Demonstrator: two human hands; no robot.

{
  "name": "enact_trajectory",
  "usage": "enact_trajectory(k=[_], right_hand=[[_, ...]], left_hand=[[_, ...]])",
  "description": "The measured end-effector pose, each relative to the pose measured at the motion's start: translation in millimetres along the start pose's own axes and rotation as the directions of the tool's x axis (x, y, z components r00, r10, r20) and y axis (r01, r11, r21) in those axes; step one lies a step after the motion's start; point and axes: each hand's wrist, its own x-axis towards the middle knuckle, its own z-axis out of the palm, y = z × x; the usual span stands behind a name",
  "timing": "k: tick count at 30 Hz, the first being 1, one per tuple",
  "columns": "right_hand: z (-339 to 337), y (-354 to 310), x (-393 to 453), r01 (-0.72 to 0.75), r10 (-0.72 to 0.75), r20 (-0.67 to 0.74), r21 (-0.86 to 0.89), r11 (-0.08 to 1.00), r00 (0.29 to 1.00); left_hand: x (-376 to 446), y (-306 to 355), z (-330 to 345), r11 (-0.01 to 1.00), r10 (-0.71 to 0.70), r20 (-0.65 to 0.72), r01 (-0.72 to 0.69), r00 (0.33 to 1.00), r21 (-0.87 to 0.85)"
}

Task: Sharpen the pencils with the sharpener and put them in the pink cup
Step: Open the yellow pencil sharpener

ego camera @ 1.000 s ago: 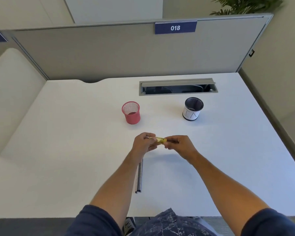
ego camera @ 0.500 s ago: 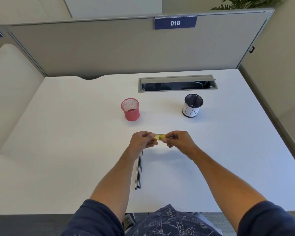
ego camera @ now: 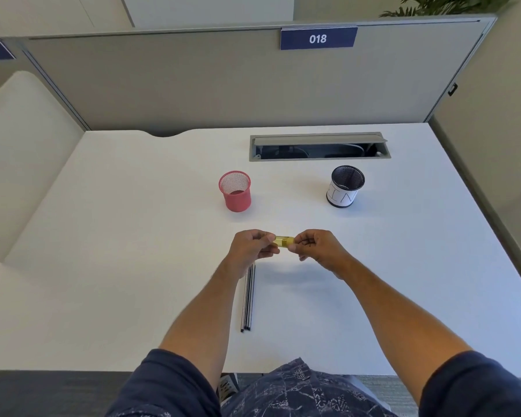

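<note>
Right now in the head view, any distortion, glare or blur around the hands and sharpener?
Head view: wide-angle bending, the partition top and desk edges bow. Lighting soft and even, no glare; faint shadow below the hands. Left hand and right hand are sharp enough, but the yellow sharpener between them is small and slightly soft. Whether a pencil is in it can't be told.
</note>
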Motion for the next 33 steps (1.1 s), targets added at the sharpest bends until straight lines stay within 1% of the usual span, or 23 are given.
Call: enact_trajectory(k=[2, 7, 12, 14, 19, 22, 24, 28, 33], right_hand=[[0.9, -2.0, -0.1, 0.003, -0.003, 0.016, -0.004, 1.0, 1.0], [10.0, -11.0, 0.5, 0.081, -0.08, -0.033, 0.031, 0.996, 0.996], [18.8, -16.2, 4.2, 0.197, -0.2, -0.075, -0.043, 0.979, 0.977], [20.5, -16.9, 5.8, 0.188, -0.192, -0.087, -0.053, 0.981, 0.978], [26.5, -17.1, 9.4, 0.142, -0.152, -0.108, -0.092, 0.985, 0.982], [31.6, -13.9, 8.9, 0.177, -0.2, -0.137, -0.162, 0.971, 0.97], [33.6, -13.2, 8.6, 0.192, -0.232, -0.142, -0.247, 0.95, 0.962], [34.4, -15.2, 7.8, 0.243, -0.306, -0.059, -0.477, 0.845, 0.95], [40.4, -13.6, 8.2, 0.228, -0.327, -0.042, -0.634, 0.739, 0.944]], left_hand=[[-0.8, -0.3, -0.5, 1.0, -0.013, -0.008, 0.013, 1.0, -0.018], [-0.6, 0.9, -1.9, 0.993, -0.062, -0.081, 0.053, 0.995, -0.103], [1.2, 4.8, -2.6, 0.993, -0.08, -0.107, 0.07, 0.991, -0.097], [0.6, 6.7, -4.1, 0.994, -0.07, -0.096, 0.061, 0.993, -0.087], [-0.7, 8.5, -9.6, 0.999, 0.018, -0.004, -0.018, 1.0, -0.026], [1.5, 9.5, -9.8, 1.0, 0.009, -0.045, -0.009, 0.999, -0.011], [3.1, 10.8, -9.9, 1.0, -0.016, -0.073, 0.016, 0.997, -0.002], [5.7, 11.0, -12.3, 0.998, -0.042, -0.07, 0.044, 0.997, 0.037], [8.2, 13.4, -14.3, 0.995, -0.05, -0.055, 0.054, 0.997, 0.078]])
